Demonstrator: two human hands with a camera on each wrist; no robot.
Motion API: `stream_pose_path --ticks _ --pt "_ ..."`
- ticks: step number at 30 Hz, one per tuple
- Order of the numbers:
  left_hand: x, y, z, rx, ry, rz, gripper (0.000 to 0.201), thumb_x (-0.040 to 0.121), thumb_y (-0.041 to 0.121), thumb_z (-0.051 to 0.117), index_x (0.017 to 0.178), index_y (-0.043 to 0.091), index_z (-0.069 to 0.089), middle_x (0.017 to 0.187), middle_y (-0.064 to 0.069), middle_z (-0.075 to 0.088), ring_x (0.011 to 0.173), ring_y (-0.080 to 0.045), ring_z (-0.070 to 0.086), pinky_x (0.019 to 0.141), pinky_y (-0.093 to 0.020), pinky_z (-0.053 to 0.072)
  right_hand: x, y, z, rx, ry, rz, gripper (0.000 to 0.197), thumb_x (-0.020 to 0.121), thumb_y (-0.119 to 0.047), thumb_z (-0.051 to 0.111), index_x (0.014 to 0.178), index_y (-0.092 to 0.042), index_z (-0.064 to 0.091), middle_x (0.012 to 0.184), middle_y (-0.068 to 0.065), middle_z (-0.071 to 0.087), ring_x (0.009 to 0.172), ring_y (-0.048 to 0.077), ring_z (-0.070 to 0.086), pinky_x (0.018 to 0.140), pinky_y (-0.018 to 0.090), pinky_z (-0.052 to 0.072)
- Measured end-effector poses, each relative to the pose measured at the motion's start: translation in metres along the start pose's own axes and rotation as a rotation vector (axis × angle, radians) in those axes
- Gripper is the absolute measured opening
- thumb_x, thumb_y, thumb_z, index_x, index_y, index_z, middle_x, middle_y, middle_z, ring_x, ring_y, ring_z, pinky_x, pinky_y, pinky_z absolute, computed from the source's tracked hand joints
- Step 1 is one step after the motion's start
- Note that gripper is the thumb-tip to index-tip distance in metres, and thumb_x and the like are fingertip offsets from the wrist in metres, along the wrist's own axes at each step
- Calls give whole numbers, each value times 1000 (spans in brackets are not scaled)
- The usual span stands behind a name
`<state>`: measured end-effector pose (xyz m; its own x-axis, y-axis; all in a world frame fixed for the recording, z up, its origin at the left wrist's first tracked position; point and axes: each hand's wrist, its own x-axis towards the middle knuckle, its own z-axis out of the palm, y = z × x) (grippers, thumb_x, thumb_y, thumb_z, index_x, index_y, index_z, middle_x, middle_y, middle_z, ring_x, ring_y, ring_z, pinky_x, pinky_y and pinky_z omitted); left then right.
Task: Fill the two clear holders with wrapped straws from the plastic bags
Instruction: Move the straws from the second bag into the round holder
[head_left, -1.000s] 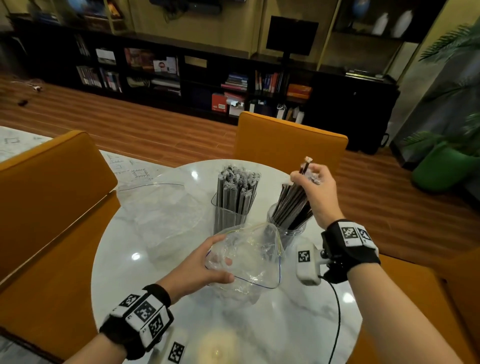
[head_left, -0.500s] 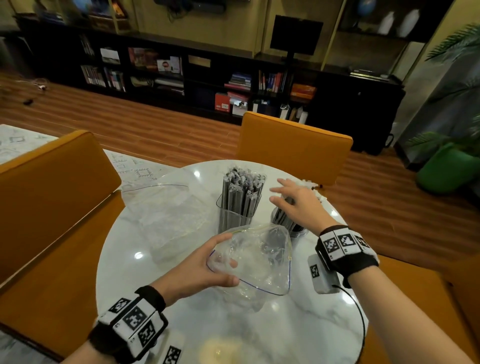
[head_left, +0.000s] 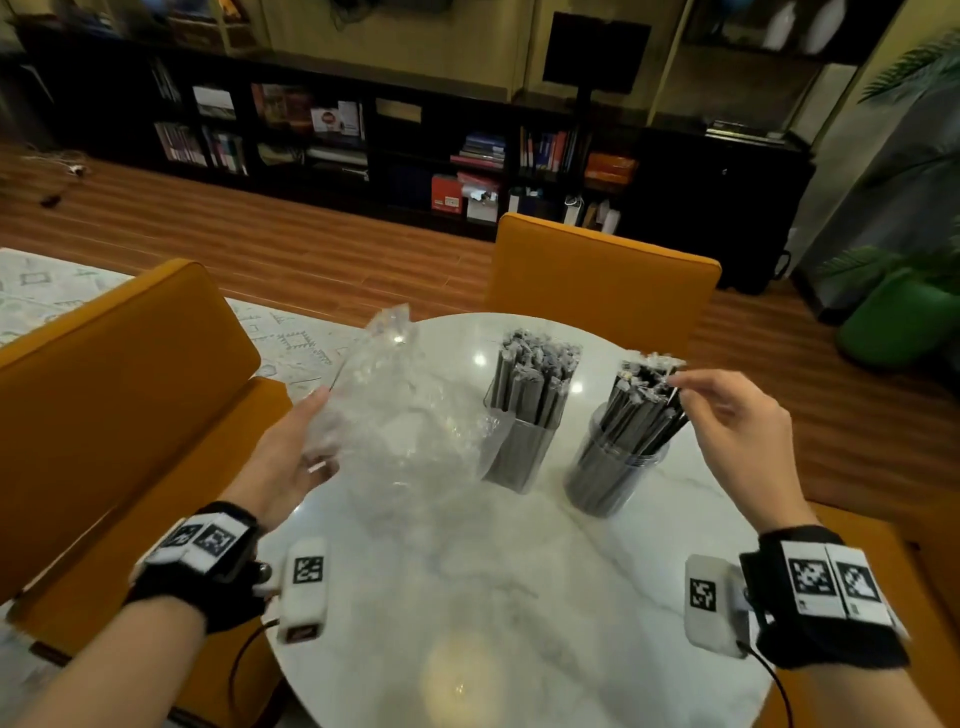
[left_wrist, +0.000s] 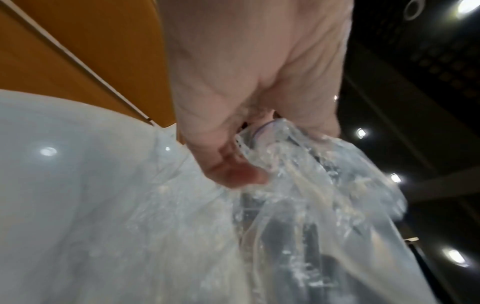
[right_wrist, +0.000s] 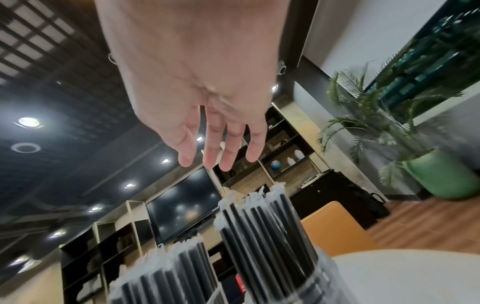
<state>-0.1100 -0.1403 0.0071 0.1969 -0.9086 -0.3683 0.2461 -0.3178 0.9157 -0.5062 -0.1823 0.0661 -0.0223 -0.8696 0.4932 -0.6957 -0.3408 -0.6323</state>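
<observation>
On the round white marble bench stand two clear holders, both packed with black straws in clear wrappers. Nearer the left is the square holder, its wrapped straws standing close to upright. Just beside it to the right is the round holder, whose straws lean toward the right.

At the left side of the bench, the left hand holds a crumpled clear plastic bag raised above the surface. In the left wrist view the thumb and fingers are curled round a bunched edge of the bag, and the film hangs and spreads away from the hand. Nothing can be made out inside the bag. One lower corner of it reaches the left wall of the square holder; whether it touches cannot be told. A second clear bag seems to lie flat on the bench under the raised one, but the film is too clear to be sure.

Over the round holder, the right hand hovers with its fingers loosely extended and spread, holding nothing. In the head view its fingertips are right at the tops of the leaning straws; in the right wrist view the fingers hang above the wrapper ends with a gap between.

Orange upholstered chairs stand around the bench, and a dark low bookshelf runs along the far wall.
</observation>
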Motion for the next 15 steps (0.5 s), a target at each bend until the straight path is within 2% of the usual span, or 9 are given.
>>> stream_pose_path --ticks 2,3,5,6,9,11,13,15 --pt "24 -14 5 154 181 -119 46 92 58 46 115 20 58 112 -7 61 91 -22 55 72 -31 48 -13 -5 7 -17 -13 28 20 93 -5 59 99 -18 73 98 -5 67 95 14 62 88 31 49" --pt "35 -24 7 331 218 -167 52 92 60 42 118 17 58 118 -11 59 98 -26 55 77 -36 50 -19 -7 9 -21 -24 40 20 93 -4 59 99 -17 73 98 -5 67 94 13 61 90 33 48" --pt "51 -45 8 700 228 -209 61 93 58 41 128 10 57 138 -20 43 119 -39 47 100 -43 44 -30 -11 13 -37 -41 63 20 93 -3 59 100 -15 73 98 -4 68 95 13 61 90 33 48" --pt "55 -54 7 788 231 -198 58 94 53 45 129 9 58 142 -21 34 124 -42 43 108 -43 38 -35 -12 14 -52 -45 71 20 93 -2 59 100 -14 73 98 -3 68 95 14 61 89 33 48" --pt "51 -64 5 848 217 -168 38 91 39 61 119 14 65 138 -19 29 123 -43 44 108 -44 37 -48 -15 13 -92 -45 97 20 93 -3 59 99 -16 73 98 -2 68 89 7 60 88 32 48" --pt "45 -62 5 795 169 -140 37 91 36 62 121 15 62 139 -19 28 121 -42 46 107 -42 37 -57 -13 10 -105 -45 130 22 93 -4 59 100 -22 70 101 -5 66 91 0 59 90 35 49" --pt "37 -59 2 700 130 -98 46 92 41 58 131 15 55 142 -17 25 122 -40 46 107 -42 35 -61 -8 7 -134 -42 186 24 93 -8 60 109 -26 66 110 -5 64 94 6 59 94 41 51" --pt "23 -57 -10 628 139 -54 53 92 48 55 136 20 48 145 -15 24 126 -37 42 107 -47 34 -58 0 4 -161 -70 271 37 92 -17 64 127 -27 56 126 0 59 110 15 57 98 44 49"
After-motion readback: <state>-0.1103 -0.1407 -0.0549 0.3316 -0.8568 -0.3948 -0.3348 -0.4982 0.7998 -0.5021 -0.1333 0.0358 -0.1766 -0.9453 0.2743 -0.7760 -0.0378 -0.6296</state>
